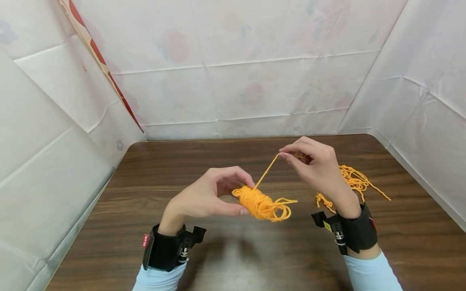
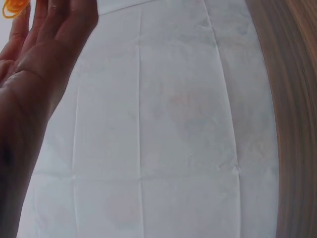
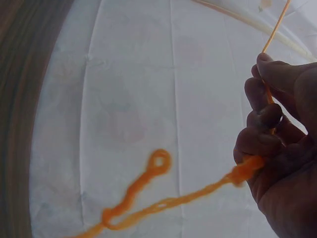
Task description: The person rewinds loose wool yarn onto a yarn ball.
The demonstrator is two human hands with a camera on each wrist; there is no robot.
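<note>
- Hands are raised over a dark wooden counter (image 1: 153, 242), seen from the head view, with white creased sheeting (image 1: 236, 81) hung around the counter on three sides.
- The left hand (image 1: 204, 198) is held palm inward, wrist bent, with thumb and fingers curled round one end of a small bundle of orange yarn (image 1: 260, 204); the bundle is pinched between thumb tip below and fingertips above.
- The bundle is held just above the counter, near its middle, with a few loose loops hanging out at its right end.
- A single taut yarn strand (image 1: 265, 171) is drawn up and to the right from the bundle to the right hand (image 1: 316, 165).
- The right hand is lifted higher and further back than the left, with the strand pinched between thumb and forefinger; the other fingers are curled in behind.
- In the right wrist view the strand is seen passing through the curled fingers (image 3: 262, 116) and trailing out below the palm as a looped tail.
- A loose tangle of yarn (image 1: 354, 180) lies on the counter behind and to the right of the right wrist.
- Black wrist straps (image 1: 164, 250) carrying small cameras are worn on both forearms, above pale blue sleeves (image 1: 371, 273).
- In the left wrist view only the open side of the left palm and a scrap of orange yarn at the top corner are shown against the sheeting.
</note>
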